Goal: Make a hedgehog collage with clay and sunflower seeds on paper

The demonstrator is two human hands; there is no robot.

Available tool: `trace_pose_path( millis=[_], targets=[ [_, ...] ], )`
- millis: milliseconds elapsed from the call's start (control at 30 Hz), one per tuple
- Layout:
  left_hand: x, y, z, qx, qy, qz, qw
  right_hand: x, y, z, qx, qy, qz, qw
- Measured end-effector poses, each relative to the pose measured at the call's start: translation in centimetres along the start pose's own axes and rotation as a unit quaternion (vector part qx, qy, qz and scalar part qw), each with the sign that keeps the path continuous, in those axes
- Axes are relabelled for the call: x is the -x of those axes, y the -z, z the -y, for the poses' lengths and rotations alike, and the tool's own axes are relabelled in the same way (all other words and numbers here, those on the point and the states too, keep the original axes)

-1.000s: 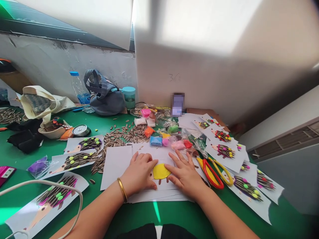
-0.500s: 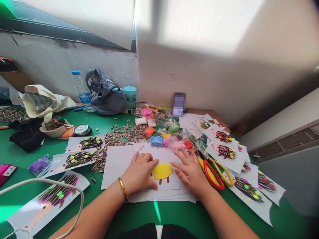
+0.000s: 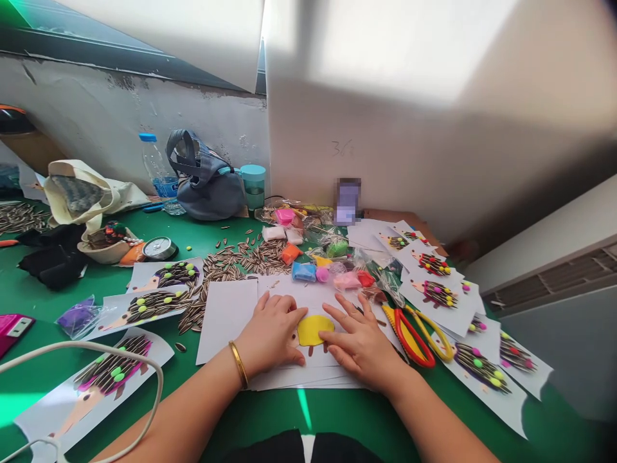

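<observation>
A white sheet of paper (image 3: 284,376) lies before me on a stack of other sheets. On it is a hedgehog picture whose body is a flat yellow clay patch (image 3: 314,330), with small brown feet below. My left hand (image 3: 274,331) rests on the sheet at the patch's left side, fingers spread, covering most of the head. My right hand (image 3: 359,334) lies over the right side, fingers spread, a thumb or fingertip touching the yellow edge. Neither hand holds anything. Red and yellow scissors (image 3: 414,337) lie just right of my right hand.
Sunflower seeds (image 3: 241,260) are heaped behind the paper, beside bagged coloured clay (image 3: 304,272). Finished seed hedgehog cards lie left (image 3: 113,366) and right (image 3: 434,294). A white cable (image 3: 157,399) loops at the lower left. A grey bag (image 3: 209,186) and a bottle (image 3: 164,183) stand behind.
My right hand has shifted left onto the right edge of the yellow clay, covering part of it. My left hand stays nearly where it was.
</observation>
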State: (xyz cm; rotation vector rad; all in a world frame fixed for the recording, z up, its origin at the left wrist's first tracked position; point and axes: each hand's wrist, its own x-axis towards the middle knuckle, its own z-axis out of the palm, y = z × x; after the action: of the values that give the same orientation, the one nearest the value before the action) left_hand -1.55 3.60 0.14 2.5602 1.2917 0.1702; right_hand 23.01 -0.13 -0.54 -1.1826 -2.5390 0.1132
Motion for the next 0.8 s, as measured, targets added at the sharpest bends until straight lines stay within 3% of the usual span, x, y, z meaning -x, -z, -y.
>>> trace_pose_path(
  millis=[533, 800],
  targets=[
    [0.1, 0.1, -0.1, -0.008, -0.005, -0.009, 1.000, -0.5, -1.0, 1.7, -0.002, 0.047, 0.056, 0.997],
    [0.1, 0.0, 0.0, -0.012, -0.010, -0.017, 1.000, -1.5, -1.6, 2.1, 0.035, 0.004, 0.048, 0.998]
  ],
)
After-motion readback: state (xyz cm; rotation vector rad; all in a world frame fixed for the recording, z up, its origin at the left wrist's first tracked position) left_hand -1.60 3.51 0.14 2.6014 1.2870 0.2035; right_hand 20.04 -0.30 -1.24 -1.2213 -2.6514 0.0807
